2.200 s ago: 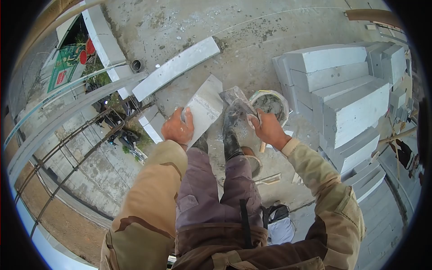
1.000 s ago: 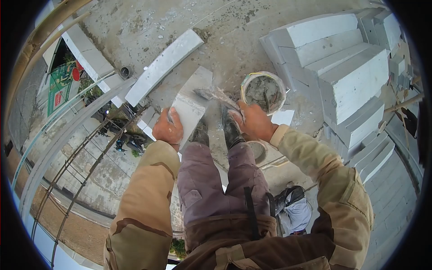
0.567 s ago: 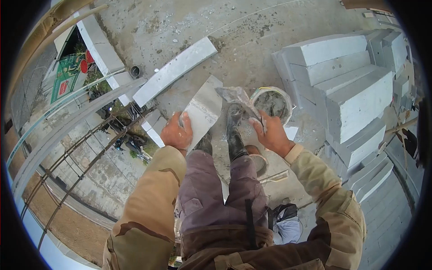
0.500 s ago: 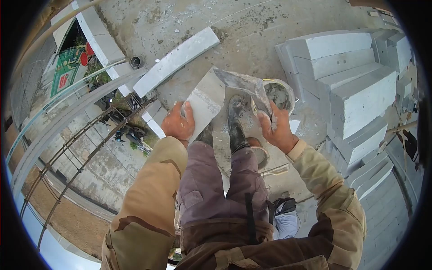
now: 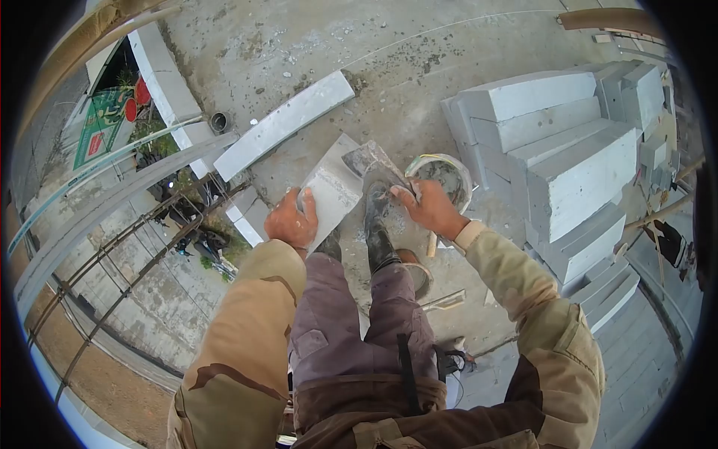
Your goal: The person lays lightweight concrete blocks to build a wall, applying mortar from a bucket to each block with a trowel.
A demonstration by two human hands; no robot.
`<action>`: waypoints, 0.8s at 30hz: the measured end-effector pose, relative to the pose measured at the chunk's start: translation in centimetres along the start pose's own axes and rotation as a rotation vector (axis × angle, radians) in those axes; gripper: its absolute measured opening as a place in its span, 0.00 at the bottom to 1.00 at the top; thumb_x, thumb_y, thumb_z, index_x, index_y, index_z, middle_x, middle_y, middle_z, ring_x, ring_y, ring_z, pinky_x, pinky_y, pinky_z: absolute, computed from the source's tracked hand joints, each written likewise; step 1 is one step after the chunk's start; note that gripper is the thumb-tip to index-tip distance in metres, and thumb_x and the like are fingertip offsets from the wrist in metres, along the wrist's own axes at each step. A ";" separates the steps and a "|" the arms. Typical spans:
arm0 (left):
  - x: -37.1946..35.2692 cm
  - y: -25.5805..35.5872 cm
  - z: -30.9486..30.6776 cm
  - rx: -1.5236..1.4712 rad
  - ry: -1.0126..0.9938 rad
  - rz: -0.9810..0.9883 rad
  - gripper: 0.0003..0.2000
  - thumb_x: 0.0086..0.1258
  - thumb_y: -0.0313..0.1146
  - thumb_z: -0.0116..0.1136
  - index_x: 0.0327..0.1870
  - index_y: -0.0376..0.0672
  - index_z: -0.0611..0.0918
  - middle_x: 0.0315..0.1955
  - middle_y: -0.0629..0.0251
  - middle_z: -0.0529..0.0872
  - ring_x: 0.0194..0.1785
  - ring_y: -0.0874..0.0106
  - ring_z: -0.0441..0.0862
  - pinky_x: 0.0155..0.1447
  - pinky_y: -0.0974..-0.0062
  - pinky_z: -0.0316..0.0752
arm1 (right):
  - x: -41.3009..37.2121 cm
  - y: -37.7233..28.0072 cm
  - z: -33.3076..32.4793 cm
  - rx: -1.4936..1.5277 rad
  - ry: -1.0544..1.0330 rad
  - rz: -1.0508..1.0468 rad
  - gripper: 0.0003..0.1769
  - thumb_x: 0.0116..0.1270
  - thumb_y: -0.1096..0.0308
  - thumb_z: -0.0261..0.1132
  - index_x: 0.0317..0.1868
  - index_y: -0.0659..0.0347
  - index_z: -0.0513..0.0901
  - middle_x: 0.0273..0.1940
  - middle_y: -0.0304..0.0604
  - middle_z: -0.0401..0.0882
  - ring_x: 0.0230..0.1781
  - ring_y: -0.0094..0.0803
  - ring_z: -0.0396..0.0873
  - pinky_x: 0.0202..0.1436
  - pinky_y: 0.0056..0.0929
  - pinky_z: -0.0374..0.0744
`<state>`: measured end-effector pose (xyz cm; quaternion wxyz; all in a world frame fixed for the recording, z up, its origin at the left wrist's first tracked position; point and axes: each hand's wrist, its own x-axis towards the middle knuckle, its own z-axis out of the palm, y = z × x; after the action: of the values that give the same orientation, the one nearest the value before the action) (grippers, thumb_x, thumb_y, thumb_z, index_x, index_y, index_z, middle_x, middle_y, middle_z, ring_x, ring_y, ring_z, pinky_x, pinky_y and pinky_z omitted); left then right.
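Observation:
My left hand (image 5: 293,218) grips the side of a pale grey concrete block (image 5: 333,187), thumb on its upper face, holding it tilted in front of my legs. In my right hand (image 5: 436,208) is a mortar-smeared metal trowel (image 5: 374,161), fingers wrapped round its handle. The trowel's blade overlaps the far right corner of the block in this view. Just beyond my right hand stands a round bucket (image 5: 470,196) with wet grey mortar inside. A second round container (image 5: 423,283) sits beside my right boot (image 5: 380,232).
Large pale blocks (image 5: 591,168) are stacked on the right. A long block (image 5: 288,123) lies on the concrete floor (image 5: 404,90) ahead. Steel rebar (image 5: 123,266) and the floor's edge run along the left, with lower ground beyond. A small dark pot (image 5: 219,122) stands near that edge.
The trowel has moved left and toward me, its blade turning over the block's far corner. My right hand has come closer to my left, which keeps hold of the block.

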<state>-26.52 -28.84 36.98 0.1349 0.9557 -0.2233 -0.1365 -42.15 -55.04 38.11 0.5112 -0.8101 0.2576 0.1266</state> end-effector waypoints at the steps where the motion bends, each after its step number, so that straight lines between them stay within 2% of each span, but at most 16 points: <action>1: 0.8 0.5 -0.2 -0.004 0.006 -0.009 0.18 0.79 0.48 0.57 0.49 0.41 0.88 0.35 0.44 0.91 0.38 0.45 0.89 0.44 0.51 0.83 | 0.4 -1.4 -1.0 -0.017 -0.027 -0.005 0.29 0.77 0.53 0.66 0.54 0.80 0.83 0.31 0.73 0.82 0.35 0.68 0.85 0.42 0.53 0.81; 2: 0.3 0.5 -0.6 0.011 -0.024 -0.018 0.18 0.78 0.47 0.57 0.49 0.41 0.88 0.35 0.44 0.91 0.38 0.45 0.90 0.44 0.51 0.83 | -0.5 -2.8 -1.5 0.056 0.003 0.104 0.29 0.77 0.54 0.66 0.56 0.80 0.82 0.32 0.72 0.83 0.37 0.68 0.85 0.43 0.53 0.81; 3: 0.1 0.6 -0.9 0.025 -0.042 -0.025 0.18 0.78 0.47 0.58 0.49 0.40 0.88 0.35 0.44 0.91 0.38 0.46 0.90 0.44 0.51 0.83 | -1.4 -2.2 -0.7 0.061 -0.021 0.118 0.29 0.77 0.54 0.66 0.56 0.80 0.82 0.32 0.72 0.83 0.37 0.68 0.85 0.43 0.53 0.81; 5: -0.4 0.2 -0.9 0.023 -0.061 -0.030 0.18 0.78 0.47 0.58 0.49 0.40 0.88 0.34 0.45 0.91 0.38 0.46 0.90 0.45 0.52 0.83 | -2.4 -0.4 1.0 0.151 0.243 -0.097 0.29 0.78 0.53 0.66 0.57 0.78 0.82 0.33 0.71 0.84 0.38 0.68 0.85 0.44 0.55 0.81; 7: 0.1 0.4 -0.7 0.035 -0.028 -0.015 0.17 0.77 0.47 0.59 0.49 0.41 0.88 0.34 0.45 0.91 0.37 0.47 0.90 0.44 0.52 0.83 | -0.7 1.5 2.9 0.047 0.239 -0.126 0.30 0.78 0.54 0.65 0.59 0.80 0.80 0.33 0.69 0.84 0.37 0.65 0.86 0.44 0.56 0.80; 9: -0.7 0.6 -0.7 0.009 -0.001 0.022 0.17 0.77 0.47 0.59 0.49 0.41 0.88 0.33 0.45 0.91 0.36 0.47 0.89 0.43 0.52 0.83 | 1.6 2.8 3.6 -0.272 -0.211 0.051 0.31 0.79 0.55 0.65 0.58 0.84 0.79 0.31 0.67 0.84 0.34 0.62 0.86 0.43 0.56 0.80; 11: 1.2 -0.6 0.4 0.002 0.048 0.034 0.17 0.77 0.47 0.59 0.49 0.41 0.88 0.33 0.46 0.91 0.35 0.47 0.89 0.42 0.52 0.83 | 2.9 4.0 2.8 -0.251 -0.140 0.040 0.31 0.79 0.56 0.64 0.59 0.85 0.77 0.28 0.65 0.83 0.32 0.61 0.86 0.40 0.53 0.81; 13: 0.1 -0.1 -0.4 0.009 0.013 0.039 0.17 0.77 0.47 0.59 0.48 0.41 0.88 0.31 0.46 0.91 0.34 0.48 0.89 0.41 0.52 0.83 | 0.5 -0.1 0.4 0.133 0.051 0.139 0.30 0.79 0.56 0.64 0.59 0.83 0.77 0.27 0.67 0.82 0.31 0.66 0.84 0.38 0.52 0.80; 14: 0.3 0.5 -1.0 0.004 -0.045 -0.012 0.17 0.77 0.47 0.60 0.47 0.41 0.88 0.31 0.47 0.90 0.34 0.48 0.89 0.42 0.52 0.84 | 0.0 -2.3 -0.7 0.291 0.075 0.139 0.28 0.80 0.57 0.63 0.60 0.82 0.77 0.27 0.69 0.80 0.31 0.69 0.83 0.35 0.51 0.79; 15: 0.2 0.2 -0.8 0.005 -0.041 -0.017 0.17 0.77 0.47 0.60 0.47 0.41 0.88 0.31 0.47 0.90 0.34 0.48 0.89 0.42 0.52 0.84 | 0.1 -2.0 0.0 0.290 0.071 0.134 0.28 0.80 0.57 0.63 0.60 0.82 0.77 0.27 0.69 0.80 0.31 0.69 0.83 0.35 0.51 0.79; 17: 0.1 -0.2 -0.3 0.000 0.039 0.045 0.16 0.76 0.46 0.60 0.47 0.40 0.88 0.31 0.47 0.90 0.35 0.48 0.90 0.42 0.52 0.84 | 0.1 0.1 1.9 0.077 0.108 -0.128 0.27 0.81 0.58 0.62 0.60 0.82 0.77 0.27 0.69 0.80 0.32 0.69 0.83 0.37 0.53 0.79; 18: 0.1 -0.2 -0.1 -0.011 0.056 0.064 0.16 0.76 0.46 0.60 0.47 0.40 0.88 0.31 0.47 0.90 0.35 0.48 0.90 0.42 0.52 0.84 | 0.6 2.3 3.3 -0.029 0.052 -0.166 0.27 0.80 0.57 0.62 0.59 0.80 0.77 0.26 0.68 0.81 0.33 0.69 0.83 0.38 0.54 0.79; 21: 0.9 -0.3 0.3 -0.009 0.032 0.049 0.16 0.76 0.46 0.60 0.47 0.40 0.88 0.32 0.46 0.91 0.36 0.48 0.90 0.42 0.52 0.84 | 1.9 -0.2 0.2 -0.045 0.017 -0.092 0.27 0.80 0.55 0.63 0.57 0.78 0.78 0.28 0.70 0.81 0.35 0.71 0.82 0.40 0.57 0.79; 22: 0.5 -0.2 -0.1 -0.011 0.030 0.053 0.16 0.76 0.45 0.60 0.47 0.40 0.88 0.32 0.46 0.91 0.36 0.48 0.90 0.42 0.52 0.84 | 1.2 -0.7 0.5 -0.043 0.101 -0.036 0.27 0.79 0.55 0.63 0.54 0.78 0.78 0.29 0.71 0.81 0.36 0.72 0.82 0.41 0.58 0.78; 23: 0.2 -0.1 -0.5 -0.013 0.032 0.059 0.16 0.76 0.45 0.60 0.47 0.40 0.88 0.32 0.46 0.91 0.36 0.48 0.90 0.43 0.53 0.84 | 0.6 -1.2 0.9 -0.037 0.088 -0.021 0.27 0.79 0.55 0.63 0.54 0.78 0.78 0.29 0.71 0.81 0.36 0.72 0.82 0.41 0.58 0.78; 24: 0.2 0.3 -0.8 0.008 -0.029 0.004 0.16 0.76 0.45 0.61 0.47 0.40 0.88 0.33 0.46 0.91 0.36 0.48 0.90 0.43 0.53 0.84 | 0.2 -1.9 1.3 -0.017 0.173 -0.050 0.27 0.80 0.55 0.63 0.55 0.78 0.78 0.30 0.71 0.82 0.36 0.72 0.82 0.41 0.58 0.79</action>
<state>-26.19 -29.08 37.83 0.1283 0.9536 -0.2277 -0.1492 -40.89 -53.30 38.90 0.4831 -0.8286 0.2793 0.0455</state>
